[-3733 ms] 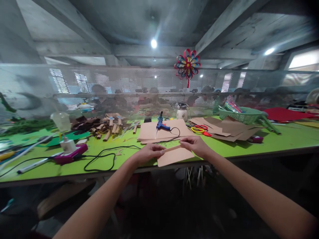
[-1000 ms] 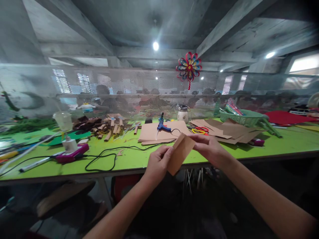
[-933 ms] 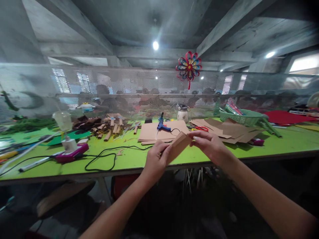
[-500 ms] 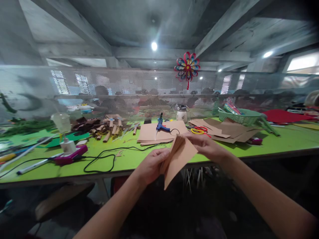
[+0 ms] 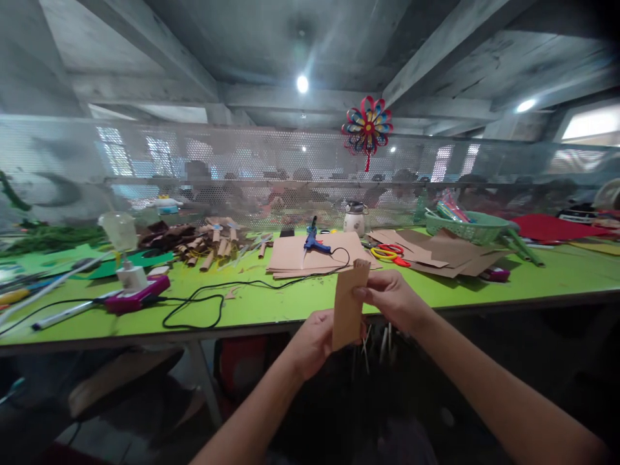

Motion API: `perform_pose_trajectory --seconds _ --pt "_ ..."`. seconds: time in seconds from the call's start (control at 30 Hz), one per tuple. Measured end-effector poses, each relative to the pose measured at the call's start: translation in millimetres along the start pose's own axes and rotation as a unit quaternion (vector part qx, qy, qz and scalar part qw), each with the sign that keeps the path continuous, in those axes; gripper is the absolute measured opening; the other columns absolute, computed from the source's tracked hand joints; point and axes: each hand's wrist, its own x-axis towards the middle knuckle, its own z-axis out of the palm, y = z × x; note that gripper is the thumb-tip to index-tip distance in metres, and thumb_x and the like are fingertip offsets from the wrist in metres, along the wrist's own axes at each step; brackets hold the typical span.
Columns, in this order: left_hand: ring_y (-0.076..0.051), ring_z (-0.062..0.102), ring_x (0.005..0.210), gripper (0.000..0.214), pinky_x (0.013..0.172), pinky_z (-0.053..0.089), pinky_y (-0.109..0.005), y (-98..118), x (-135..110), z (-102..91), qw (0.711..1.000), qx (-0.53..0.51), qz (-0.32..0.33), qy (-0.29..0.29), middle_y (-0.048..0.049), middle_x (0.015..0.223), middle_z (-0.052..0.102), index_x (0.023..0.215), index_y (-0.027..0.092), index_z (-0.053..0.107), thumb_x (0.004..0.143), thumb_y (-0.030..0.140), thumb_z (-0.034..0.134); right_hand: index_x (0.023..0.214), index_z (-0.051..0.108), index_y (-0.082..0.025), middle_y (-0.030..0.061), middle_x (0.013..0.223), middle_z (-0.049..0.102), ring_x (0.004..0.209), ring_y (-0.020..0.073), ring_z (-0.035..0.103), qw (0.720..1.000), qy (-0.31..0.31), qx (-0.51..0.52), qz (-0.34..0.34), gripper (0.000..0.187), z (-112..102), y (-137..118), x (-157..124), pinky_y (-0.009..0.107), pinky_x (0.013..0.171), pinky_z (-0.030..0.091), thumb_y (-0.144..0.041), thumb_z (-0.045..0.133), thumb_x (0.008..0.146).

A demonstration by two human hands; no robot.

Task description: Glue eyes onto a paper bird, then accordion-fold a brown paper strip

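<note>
A folded piece of brown paper (image 5: 349,305) stands upright in front of the green table's (image 5: 271,309) near edge, held between both hands. My left hand (image 5: 312,342) grips its lower end from below, fingers closed on it. My right hand (image 5: 390,298) pinches its upper right edge. The folded top edge shows small pleats. Behind it on the table lies a stack of brown sheets (image 5: 300,257) with a blue glue gun (image 5: 312,240) on top.
A black cord (image 5: 203,309) loops across the table. A pink power strip (image 5: 138,296) lies at left, paper rolls (image 5: 208,248) behind it. Scissors (image 5: 390,253), more brown sheets (image 5: 448,255) and a green basket (image 5: 467,226) lie at right. A mesh screen (image 5: 242,168) runs behind, people beyond it.
The brown paper was lifted off the table edge, folded and turned in my hands. It now stands narrow and upright, lower and nearer me than half a second ago.
</note>
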Motion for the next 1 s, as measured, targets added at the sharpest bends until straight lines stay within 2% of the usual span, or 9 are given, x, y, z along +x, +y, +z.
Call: perform_pose_trajectory --seconds 0.1,0.17,0.23,0.37,0.43,0.5,0.6,0.77,1.0 --pt "-0.019 0.058 0.084 0.038 0.076 0.046 -0.031 26.4 -5.5 -23.6 0.984 0.155 0.011 0.083 -0.0099 0.089 0.065 0.092 0.011 0.067 0.079 0.046 0.060 0.086 0.074 -0.017 0.0054 0.084 0.069 0.078 0.0176 0.059 0.995 0.002 -0.094 -0.014 0.029 -14.1 -2.2 9.3 0.029 0.068 0.049 -0.041 0.070 0.071" --pt "-0.019 0.058 0.082 0.038 0.074 0.047 -0.030 51.5 -6.7 -34.8 0.947 0.268 0.051 0.170 -0.0090 0.085 0.064 0.093 0.010 0.066 0.080 0.045 0.059 0.082 0.073 -0.015 0.0044 0.076 0.066 0.071 0.0157 0.056 0.985 -0.040 -0.165 0.009 0.030 -20.2 -1.9 15.3 0.026 0.062 0.045 -0.043 0.067 0.072" --pt "-0.019 0.058 0.083 0.036 0.073 0.048 -0.030 74.9 -4.4 -37.3 0.904 0.368 0.101 0.190 -0.0093 0.089 0.064 0.096 0.011 0.066 0.083 0.044 0.055 0.074 0.072 -0.013 0.0016 0.065 0.060 0.062 0.0121 0.050 0.963 -0.089 -0.254 0.026 0.031 -23.0 0.5 22.1 0.022 0.054 0.038 -0.043 0.064 0.074" --pt "-0.020 0.055 0.097 0.028 0.086 0.043 -0.032 93.0 12.6 -26.7 0.774 0.602 0.183 0.069 -0.0087 0.104 0.062 0.104 0.019 0.065 0.084 0.035 0.054 0.061 0.066 -0.012 -0.0038 0.050 0.045 0.051 0.0073 0.034 0.896 -0.194 -0.400 0.021 0.034 -21.1 9.8 42.4 0.021 0.048 0.024 -0.043 0.063 0.075" --pt "-0.021 0.056 0.090 0.022 0.082 0.041 -0.032 87.0 24.5 -24.8 0.708 0.690 0.152 -0.001 -0.0094 0.094 0.063 0.095 0.018 0.069 0.081 0.030 0.058 0.061 0.067 -0.011 -0.0046 0.047 0.043 0.050 0.0069 0.031 0.872 -0.225 -0.434 0.015 0.033 -18.4 15.0 54.6 0.021 0.048 0.022 -0.041 0.064 0.074" --pt "-0.019 0.056 0.076 0.019 0.073 0.041 -0.029 77.3 35.2 -29.5 0.677 0.727 0.102 -0.050 -0.0094 0.079 0.064 0.082 0.015 0.071 0.081 0.026 0.055 0.066 0.070 -0.010 -0.0038 0.048 0.048 0.050 0.0072 0.033 0.858 -0.242 -0.453 0.018 0.028 -16.1 19.8 65.6 0.021 0.049 0.023 -0.037 0.065 0.073" --pt "-0.017 0.054 0.064 0.023 0.062 0.036 -0.025 65.4 44.8 -45.7 0.682 0.725 0.065 -0.070 -0.0086 0.071 0.065 0.077 0.014 0.071 0.082 0.026 0.052 0.073 0.073 -0.010 -0.0013 0.052 0.057 0.052 0.0082 0.038 0.846 -0.273 -0.457 0.032 0.027 -17.7 27.6 77.1 0.021 0.049 0.025 -0.035 0.066 0.071" --pt "-0.015 0.054 0.064 0.031 0.057 0.035 -0.022 58.8 43.9 -73.0 0.746 0.663 0.022 -0.058 -0.0058 0.076 0.069 0.085 0.012 0.071 0.081 0.034 0.049 0.089 0.074 -0.011 0.0017 0.070 0.066 0.060 0.0105 0.050 0.865 -0.292 -0.402 0.064 0.037 -37.5 46.7 80.6 0.019 0.052 0.034 -0.043 0.061 0.075" --pt "-0.016 0.056 0.069 0.030 0.060 0.037 -0.023 53.1 40.8 -81.9 0.779 0.626 0.009 -0.032 -0.0047 0.075 0.067 0.081 0.011 0.070 0.078 0.031 0.049 0.085 0.073 -0.011 0.0029 0.073 0.064 0.066 0.0122 0.052 0.874 -0.254 -0.414 0.032 0.033 -45.2 62.4 75.0 0.020 0.057 0.037 -0.040 0.059 0.076"
